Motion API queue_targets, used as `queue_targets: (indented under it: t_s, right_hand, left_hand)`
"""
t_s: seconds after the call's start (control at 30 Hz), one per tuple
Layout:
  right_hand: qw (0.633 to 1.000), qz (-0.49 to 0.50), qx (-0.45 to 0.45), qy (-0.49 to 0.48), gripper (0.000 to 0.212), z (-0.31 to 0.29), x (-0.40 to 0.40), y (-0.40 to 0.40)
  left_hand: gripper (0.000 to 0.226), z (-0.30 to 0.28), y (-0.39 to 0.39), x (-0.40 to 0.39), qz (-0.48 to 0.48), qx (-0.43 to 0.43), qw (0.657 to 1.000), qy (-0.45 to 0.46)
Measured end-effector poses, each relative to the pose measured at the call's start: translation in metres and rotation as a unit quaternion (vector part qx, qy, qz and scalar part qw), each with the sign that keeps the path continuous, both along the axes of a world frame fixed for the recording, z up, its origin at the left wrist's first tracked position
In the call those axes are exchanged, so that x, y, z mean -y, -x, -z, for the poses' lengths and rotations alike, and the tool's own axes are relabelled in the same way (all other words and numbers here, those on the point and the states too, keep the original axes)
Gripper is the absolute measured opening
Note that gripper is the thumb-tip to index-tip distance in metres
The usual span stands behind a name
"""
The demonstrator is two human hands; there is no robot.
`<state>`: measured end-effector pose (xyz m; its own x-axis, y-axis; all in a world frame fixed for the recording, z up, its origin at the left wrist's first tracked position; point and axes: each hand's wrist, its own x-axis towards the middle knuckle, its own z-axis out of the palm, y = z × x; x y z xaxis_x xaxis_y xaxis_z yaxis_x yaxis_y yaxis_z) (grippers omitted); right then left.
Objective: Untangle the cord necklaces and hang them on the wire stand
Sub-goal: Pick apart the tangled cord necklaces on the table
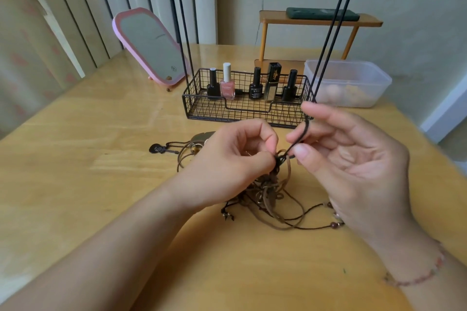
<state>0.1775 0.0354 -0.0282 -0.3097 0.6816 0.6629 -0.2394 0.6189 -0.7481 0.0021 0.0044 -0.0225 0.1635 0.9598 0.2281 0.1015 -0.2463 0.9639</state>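
A: What were the cord necklaces like to work on?

B: Soft, light and limp, by the look of them. Thin brown and black cords lay heaped in one tangle on the counter, with small beads and pendants that would likely snag if anything was yanked. I'd take hold right at a knot and ease one strand out at a time.

A: And where did the tangle sit against each grip?

B: Mostly below and between them. The left hand had its fingertips pinched on the knot at the top of the heap. The right hand, just beside it, pinched a dark cord loop between thumb and forefinger, its other fingers spread loosely; the loop rose from the knot. A guitar-shaped pendant lay on the counter beyond the left grip's far side.

A: And the wire stand?

B: Just past both grips, its basket holding nail polish bottles. I saw no necklace on its rods.
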Motion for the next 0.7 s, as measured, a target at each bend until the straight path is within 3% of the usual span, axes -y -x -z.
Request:
queue_targets:
  t_s: [0.13, 0.23, 0.3, 0.43, 0.7]
  right_hand:
    - [0.999, 0.008, 0.043, 0.007, 0.044, 0.002, -0.001, -0.001]
    - [0.999, 0.013, 0.036, 0.019, 0.04, -0.002, -0.003, -0.004]
    - [0.999, 0.011, 0.018, 0.036, 0.041, -0.005, -0.004, -0.006]
    - [0.998, 0.011, 0.003, 0.063, 0.041, -0.006, -0.005, -0.008]
    - [0.998, 0.008, 0.001, 0.064, 0.044, -0.006, -0.003, -0.007]
  left_hand:
    - [0.014, 0.007, -0.005, 0.002, -0.108, -0.14, 0.979, -0.103]
    - [0.018, 0.005, -0.01, 0.009, -0.179, -0.14, 0.954, -0.196]
    - [0.026, 0.003, -0.011, 0.014, -0.164, -0.107, 0.967, -0.161]
    - [0.031, 0.004, -0.014, 0.012, -0.127, -0.144, 0.98, -0.053]
    - [0.01, -0.001, -0.015, 0.008, -0.056, -0.019, 0.998, -0.004]
